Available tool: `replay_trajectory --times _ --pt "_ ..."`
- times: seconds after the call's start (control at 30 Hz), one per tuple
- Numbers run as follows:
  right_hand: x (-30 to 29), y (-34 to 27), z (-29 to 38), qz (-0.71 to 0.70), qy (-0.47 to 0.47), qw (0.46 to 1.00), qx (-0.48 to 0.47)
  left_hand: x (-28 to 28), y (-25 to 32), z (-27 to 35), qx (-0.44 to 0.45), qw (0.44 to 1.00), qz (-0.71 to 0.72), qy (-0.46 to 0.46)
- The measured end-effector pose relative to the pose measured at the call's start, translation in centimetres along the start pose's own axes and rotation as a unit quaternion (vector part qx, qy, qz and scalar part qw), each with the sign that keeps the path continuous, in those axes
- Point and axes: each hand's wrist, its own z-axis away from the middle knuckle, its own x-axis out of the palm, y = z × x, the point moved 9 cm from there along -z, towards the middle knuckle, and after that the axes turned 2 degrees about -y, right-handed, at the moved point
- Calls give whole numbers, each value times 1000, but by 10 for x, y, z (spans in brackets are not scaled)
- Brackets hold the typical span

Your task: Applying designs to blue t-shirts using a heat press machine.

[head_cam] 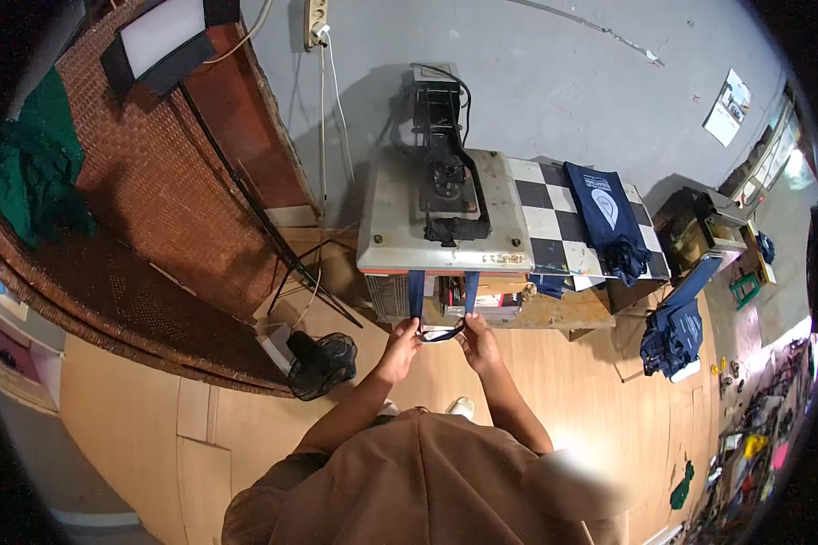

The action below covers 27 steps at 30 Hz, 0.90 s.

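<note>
A heat press (445, 204) with a grey metal upper plate and a black handle stands before me, its plate down. Navy fabric straps (416, 293) hang out from under its front edge and meet in a loop. My left hand (402, 346) grips the strap on the left, and my right hand (478, 340) grips the one on the right. Beside the press, on a black-and-white checkered board (547, 235), lies a navy cloth bag (603, 204) with a white print, its lower end bunched up. Whatever lies between the plates is hidden.
A navy pile (675, 337) rests on a chair at the right. Stacked printed items (494, 303) sit beneath the press. A black mesh fan (322, 366) and a lamp stand's legs (313, 279) are on the floor at left, near a curved woven panel (170, 225). A power strip (315, 24) hangs on the wall.
</note>
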Motion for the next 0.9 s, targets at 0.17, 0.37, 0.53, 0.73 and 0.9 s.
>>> replay_trajectory --times 0.17,0.37,0.53,0.73,0.9 --pt "-12 8 -4 28 -4 1000 1 0 -2 6 -30 999 -10 26" --pt "-2 44 9 58 -23 997 54 7 2 9 -11 997 -70 -12" --pt "-1 40 9 75 -51 995 49 1 -3 5 -14 998 -53 -15" --pt "-16 43 6 74 -37 996 44 0 -13 -3 -35 999 -10 -8" --pt "-20 38 7 84 -13 996 31 -9 -10 -10 20 996 -74 33"
